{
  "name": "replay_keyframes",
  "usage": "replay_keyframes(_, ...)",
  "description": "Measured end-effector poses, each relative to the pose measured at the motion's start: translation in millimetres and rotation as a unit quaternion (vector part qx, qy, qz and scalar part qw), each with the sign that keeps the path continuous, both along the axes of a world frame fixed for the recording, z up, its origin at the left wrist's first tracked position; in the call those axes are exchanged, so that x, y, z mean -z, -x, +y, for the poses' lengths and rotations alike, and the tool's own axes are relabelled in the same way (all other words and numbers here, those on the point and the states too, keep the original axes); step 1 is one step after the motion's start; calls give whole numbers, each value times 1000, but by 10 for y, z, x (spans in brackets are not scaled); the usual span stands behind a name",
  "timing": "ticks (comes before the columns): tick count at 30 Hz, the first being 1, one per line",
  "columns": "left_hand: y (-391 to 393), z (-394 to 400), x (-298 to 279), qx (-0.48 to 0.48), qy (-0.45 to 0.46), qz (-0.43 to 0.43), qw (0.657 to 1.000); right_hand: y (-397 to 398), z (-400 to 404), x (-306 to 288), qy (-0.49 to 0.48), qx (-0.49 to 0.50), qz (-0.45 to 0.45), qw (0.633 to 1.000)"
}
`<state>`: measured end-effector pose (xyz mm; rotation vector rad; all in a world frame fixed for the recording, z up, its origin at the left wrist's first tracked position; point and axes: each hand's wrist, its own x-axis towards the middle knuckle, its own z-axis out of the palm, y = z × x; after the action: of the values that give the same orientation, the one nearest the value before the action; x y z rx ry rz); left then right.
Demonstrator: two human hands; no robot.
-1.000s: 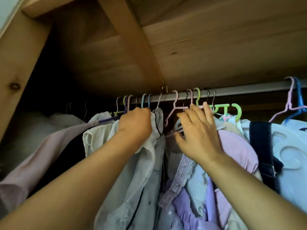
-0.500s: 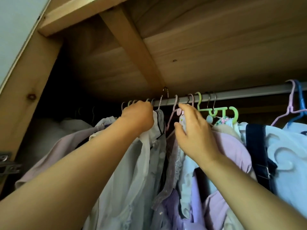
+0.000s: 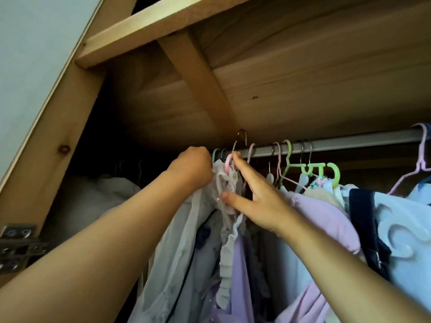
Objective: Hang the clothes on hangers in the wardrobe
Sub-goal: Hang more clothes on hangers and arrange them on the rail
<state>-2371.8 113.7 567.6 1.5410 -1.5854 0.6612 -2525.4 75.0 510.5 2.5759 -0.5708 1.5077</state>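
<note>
Hanging a pale sheer blouse (image 3: pixel 186 229) on the metal rail (image 3: pixel 338 143) is the step in hand, judged from how the hands meet just under the rail at the crowded left end of the wardrobe (image 3: pixel 163 26). The left hand (image 3: pixel 191 171) is balled into a fist at the blouse's collar, apparently gripping the garment's neck or its hanger; what lies inside the fist is hidden. A wire hanger hook (image 3: pixel 241 136) rises above the rail beside this fist, seemingly not yet seated. The right hand (image 3: pixel 258 197) is spread moderately: its forefinger reaches up to touch a pink hanger hook (image 3: pixel 228 163), while the thumb presses a frilled white collar (image 3: pixel 226 187) below; whether the hook is truly pinched cannot be told. Neighbouring garments, a lilac top (image 3: pixel 326 217) and a white dress with dark straps (image 3: pixel 408 229), hang to the right on pink and green hangers (image 3: pixel 312 167). The next move probably calls for lowering the raised hook onto the rail, with the right hand keeping adjacent hooks apart to open a gap.
</note>
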Motion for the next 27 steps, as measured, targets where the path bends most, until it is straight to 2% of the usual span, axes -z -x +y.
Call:
replay_keyframes(5,195,-58,-53,-20,-1,-50,999,68,-63,71,-8,-22,-38,999)
replay_keyframes(8,237,-103,-59,13,-24,-78,997,64,-29,9,-23,-76,-73,994)
replay_keyframes(11,169,-103,-58,43,-43,-76,995,48,-14,-28,-2,-75,-56,996)
replay_keyframes(15,18,-16,-6,108,-82,-1,991,65,-64,-35,-23,-128,-86,988)
replay_keyframes(18,-33,41,92,204,-103,89,970,68,-97,-54,-44,-178,-138,973)
replay_keyframes(21,-48,-6,161,278,-89,182,939,62,-145,-175,-131,-269,-279,912)
replay_keyframes(23,-50,-82,153,299,-80,222,925,54,-159,-267,-161,-276,-344,883)
replay_keyframes(25,-35,-115,123,311,-77,250,914,7,-199,-296,-178,-253,-348,885)
replay_keyframes(27,-29,-146,70,316,-59,277,905,-50,-227,-276,-164,-162,-325,917)
